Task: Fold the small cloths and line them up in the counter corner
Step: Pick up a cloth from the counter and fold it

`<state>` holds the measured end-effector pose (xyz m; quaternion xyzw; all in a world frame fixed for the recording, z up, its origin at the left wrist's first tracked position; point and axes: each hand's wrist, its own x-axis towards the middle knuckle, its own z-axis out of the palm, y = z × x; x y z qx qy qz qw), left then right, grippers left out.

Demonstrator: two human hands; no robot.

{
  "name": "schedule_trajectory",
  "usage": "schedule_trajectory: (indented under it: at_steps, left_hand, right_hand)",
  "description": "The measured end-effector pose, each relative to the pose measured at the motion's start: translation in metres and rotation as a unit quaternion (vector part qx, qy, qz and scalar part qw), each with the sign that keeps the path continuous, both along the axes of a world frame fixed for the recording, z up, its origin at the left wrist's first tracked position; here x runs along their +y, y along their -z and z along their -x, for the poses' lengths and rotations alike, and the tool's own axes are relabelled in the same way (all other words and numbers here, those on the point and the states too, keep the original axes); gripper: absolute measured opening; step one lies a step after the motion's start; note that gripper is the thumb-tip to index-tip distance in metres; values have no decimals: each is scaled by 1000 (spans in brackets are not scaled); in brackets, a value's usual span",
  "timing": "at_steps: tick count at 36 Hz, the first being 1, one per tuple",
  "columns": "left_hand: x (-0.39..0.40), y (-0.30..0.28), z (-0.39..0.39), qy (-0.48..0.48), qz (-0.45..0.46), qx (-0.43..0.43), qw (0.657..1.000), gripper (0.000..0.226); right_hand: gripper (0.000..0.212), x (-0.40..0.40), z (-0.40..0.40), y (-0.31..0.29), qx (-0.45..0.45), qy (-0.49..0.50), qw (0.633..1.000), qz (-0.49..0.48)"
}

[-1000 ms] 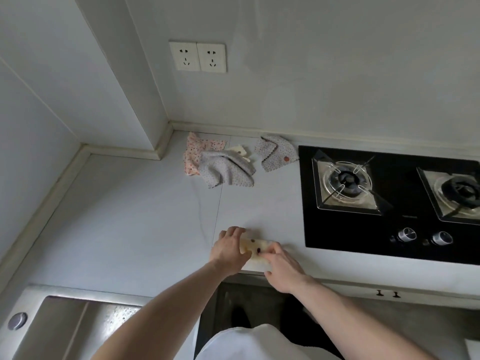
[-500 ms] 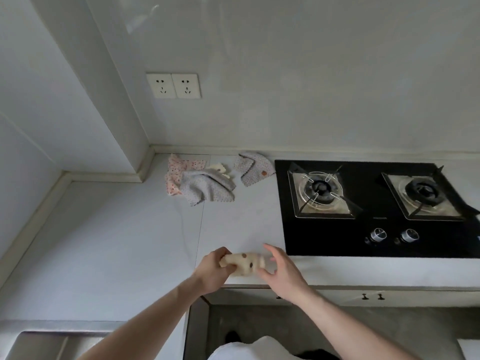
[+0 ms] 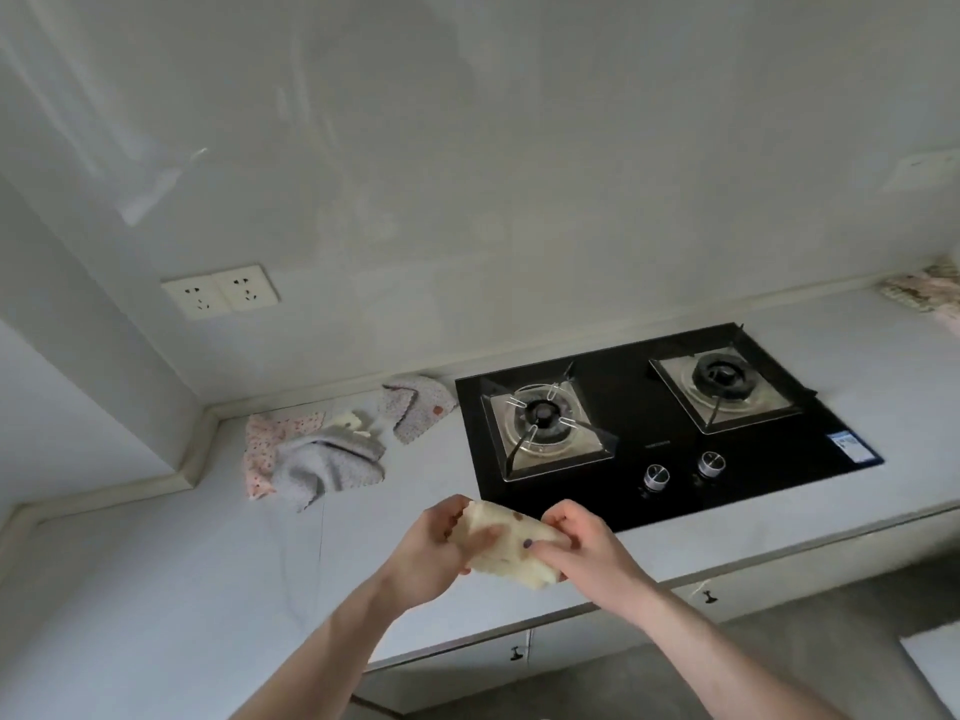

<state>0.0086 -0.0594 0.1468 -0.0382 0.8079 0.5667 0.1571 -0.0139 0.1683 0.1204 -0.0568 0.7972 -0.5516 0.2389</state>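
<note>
A small cream cloth with dark dots (image 3: 511,543) is held up in the air above the counter's front edge. My left hand (image 3: 434,553) grips its left side and my right hand (image 3: 584,550) pinches its right side. Behind them, near the back wall, lies a loose heap: a pink dotted cloth (image 3: 260,449), a grey cloth (image 3: 327,462) on top of it, a small cream cloth (image 3: 356,423) and a grey folded cloth with a red mark (image 3: 418,410). At the far right counter corner a stack of patterned cloths (image 3: 927,293) is partly cut off.
A black two-burner gas hob (image 3: 660,423) with two knobs fills the counter's middle right. A double wall socket (image 3: 221,291) sits on the back wall. A boxed column (image 3: 104,356) juts out at the left. Cabinet fronts (image 3: 519,652) run below the counter edge.
Both hands lifted the cream cloth off the counter's front edge and now hold it in the air. The camera has tilted up and to the right; the sink has left view.
</note>
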Motion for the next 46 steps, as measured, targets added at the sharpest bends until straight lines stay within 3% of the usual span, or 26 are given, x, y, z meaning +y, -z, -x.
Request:
schedule_trajectory:
  at_steps: [11, 20, 26, 36, 46]
  left_hand:
    - [162, -18, 55, 57, -2, 66, 996, 11]
    - [299, -28, 90, 115, -23, 69, 991, 24]
    - [371, -32, 120, 175, 26, 71, 982, 19]
    - [481, -30, 191, 229, 45, 75, 970, 18]
    - [582, -19, 273, 249, 97, 74, 961, 37]
  right_hand:
    - [34, 166, 16, -30, -10, 94, 995, 3]
    - [15, 298, 12, -44, -2, 178, 984, -16]
    - [6, 363, 15, -44, 28, 241, 969, -41]
    - [8, 448, 36, -43, 54, 366, 929, -21]
    - [6, 536, 94, -42, 53, 424, 903, -51]
